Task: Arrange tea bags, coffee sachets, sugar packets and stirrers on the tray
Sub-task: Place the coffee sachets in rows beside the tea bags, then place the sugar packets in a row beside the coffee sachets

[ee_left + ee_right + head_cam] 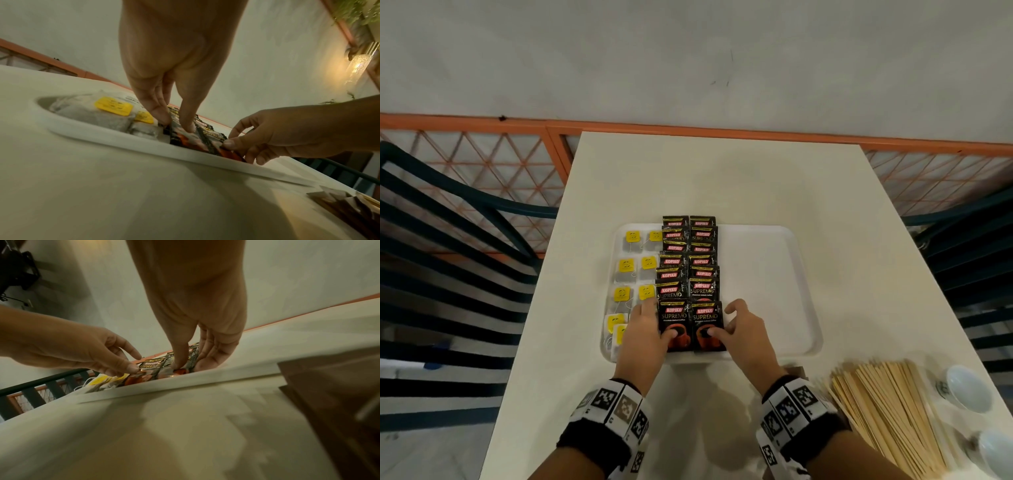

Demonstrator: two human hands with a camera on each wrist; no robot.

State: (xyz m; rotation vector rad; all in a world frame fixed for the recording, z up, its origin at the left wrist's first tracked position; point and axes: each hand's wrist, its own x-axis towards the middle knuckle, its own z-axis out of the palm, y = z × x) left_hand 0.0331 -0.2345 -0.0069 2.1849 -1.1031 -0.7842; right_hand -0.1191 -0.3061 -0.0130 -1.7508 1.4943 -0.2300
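A white tray (767,274) lies on the cream table. Tea bags (626,269) with yellow tags fill its left side. Two overlapping columns of black coffee sachets (690,260) run down its middle. My left hand (654,318) holds the nearest left sachet (675,317), thumb on top and fingers along its left edge (176,125). My right hand (726,322) pinches the nearest right sachet (707,317), thumb on top and fingers at its right edge (238,149). Both sachets lie at the tray's near rim. Wooden stirrers (887,411) are piled on the table at the near right.
Brown packets (349,206) lie on the table near my right wrist. Two white cups (967,389) stand at the table's right edge beyond the stirrers. The tray's right half (774,308) is bare. Dark chairs (448,240) flank the table on both sides.
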